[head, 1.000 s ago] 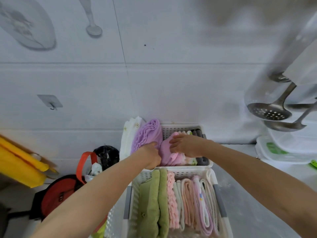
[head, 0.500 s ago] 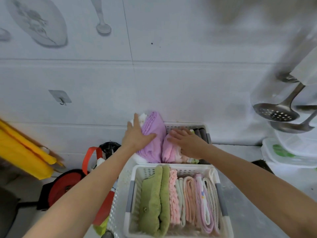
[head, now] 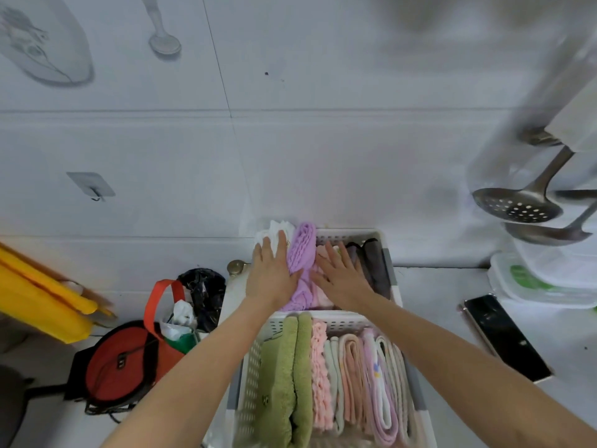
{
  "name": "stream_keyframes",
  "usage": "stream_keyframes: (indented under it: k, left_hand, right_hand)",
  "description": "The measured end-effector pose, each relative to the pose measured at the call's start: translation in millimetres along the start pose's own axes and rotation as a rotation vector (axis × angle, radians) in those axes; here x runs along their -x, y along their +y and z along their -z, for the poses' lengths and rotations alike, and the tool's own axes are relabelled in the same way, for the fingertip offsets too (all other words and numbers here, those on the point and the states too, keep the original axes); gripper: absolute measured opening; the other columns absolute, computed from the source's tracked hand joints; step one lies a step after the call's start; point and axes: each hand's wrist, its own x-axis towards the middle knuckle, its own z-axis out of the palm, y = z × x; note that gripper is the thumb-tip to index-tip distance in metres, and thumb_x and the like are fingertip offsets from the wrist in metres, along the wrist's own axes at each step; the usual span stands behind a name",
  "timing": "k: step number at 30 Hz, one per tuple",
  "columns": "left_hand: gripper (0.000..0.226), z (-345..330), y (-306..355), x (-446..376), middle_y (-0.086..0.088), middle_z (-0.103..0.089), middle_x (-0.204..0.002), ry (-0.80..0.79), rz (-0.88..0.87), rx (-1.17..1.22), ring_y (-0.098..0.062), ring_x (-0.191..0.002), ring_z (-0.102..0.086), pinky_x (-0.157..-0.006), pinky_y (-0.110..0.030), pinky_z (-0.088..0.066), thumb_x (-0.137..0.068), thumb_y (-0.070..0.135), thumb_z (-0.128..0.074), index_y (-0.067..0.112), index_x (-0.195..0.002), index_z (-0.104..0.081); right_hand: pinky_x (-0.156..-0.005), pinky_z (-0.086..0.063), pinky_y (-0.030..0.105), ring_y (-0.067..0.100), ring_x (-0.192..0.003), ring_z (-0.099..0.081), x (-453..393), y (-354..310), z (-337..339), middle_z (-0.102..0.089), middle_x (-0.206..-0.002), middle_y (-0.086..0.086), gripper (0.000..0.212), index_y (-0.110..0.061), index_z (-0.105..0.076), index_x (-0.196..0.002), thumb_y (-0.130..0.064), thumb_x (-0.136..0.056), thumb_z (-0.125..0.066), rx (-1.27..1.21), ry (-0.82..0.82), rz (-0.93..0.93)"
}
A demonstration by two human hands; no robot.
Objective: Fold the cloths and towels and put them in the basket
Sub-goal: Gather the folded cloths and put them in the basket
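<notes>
While both of my hands are lying flat with fingers straight, my left hand (head: pixel 270 275) is pressing on a ruffled lilac towel (head: pixel 301 257) and a white folded cloth (head: pixel 276 230), and my right hand (head: pixel 341 273) is pressing on soft pink cloths (head: pixel 320 294) beside dark grey ones (head: pixel 374 265) in the far perforated white basket (head: pixel 352 233). Nearer me, a second slotted basket (head: pixel 250 383) is holding upright folds: fuzzy green towel (head: pixel 281 376), nubby pink cloth (head: pixel 320 373), striped pastel ones. A glossy black phone (head: pixel 505 336) is lying on the grey desk (head: pixel 429 299).
</notes>
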Motion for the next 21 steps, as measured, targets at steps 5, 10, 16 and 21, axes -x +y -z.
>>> stream_keyframes:
  k: [5, 10, 16, 21]
  left_hand:
    - [0.094, 19.8, 7.5, -3.5, -0.02, 0.024, -0.154, -0.042, -0.025, 0.089, -0.043, -0.142, 0.018, -0.116, -0.053, -0.012, -0.093, 0.048, -0.05, 0.017, -0.149, 0.019]
    - [0.12, 26.9, 14.7, 20.7, -0.012, 0.036, -0.151, 0.026, -0.084, 0.074, -0.039, -0.142, 0.023, -0.109, -0.056, -0.029, -0.074, 0.056, -0.069, 0.032, -0.148, 0.022]
    - [0.12, 17.3, -3.4, 31.9, -0.026, 0.025, -0.152, 0.0, -0.025, 0.108, -0.039, -0.143, 0.017, -0.118, -0.041, -0.009, -0.077, 0.047, -0.07, 0.018, -0.149, 0.021]
    - [0.106, 11.7, -3.6, 34.2, -0.026, 0.027, -0.151, -0.015, -0.063, 0.139, -0.039, -0.144, 0.016, -0.116, -0.034, -0.019, -0.085, 0.027, -0.064, 0.016, -0.149, 0.02]
  right_hand:
    - [-0.118, -0.008, 0.047, 0.023, -0.147, -0.008, 6.8, 6.2, 26.4, -0.022, -0.156, 0.0, 0.049, -0.021, -0.03, -0.147, -0.037, -0.1, -0.036, -0.191, 0.051, 0.018]
    - [-0.094, -0.044, 0.031, 0.021, -0.11, -0.058, 11.0, -16.5, 51.2, -0.058, -0.129, 0.009, 0.036, -0.011, -0.049, -0.132, -0.027, -0.1, -0.042, -0.725, 0.276, -0.098]
    - [-0.099, -0.043, 0.043, 0.029, -0.121, -0.052, -30.6, -70.0, 53.2, -0.054, -0.128, 0.009, 0.049, -0.013, -0.042, -0.135, -0.047, -0.099, -0.037, -1.284, -0.216, -0.266]
    - [-0.108, -0.039, 0.037, 0.028, -0.129, -0.044, -52.7, -101.0, 48.0, -0.043, -0.142, 0.013, 0.077, -0.006, -0.016, -0.147, -0.043, -0.086, -0.046, -1.054, -0.194, -0.275]
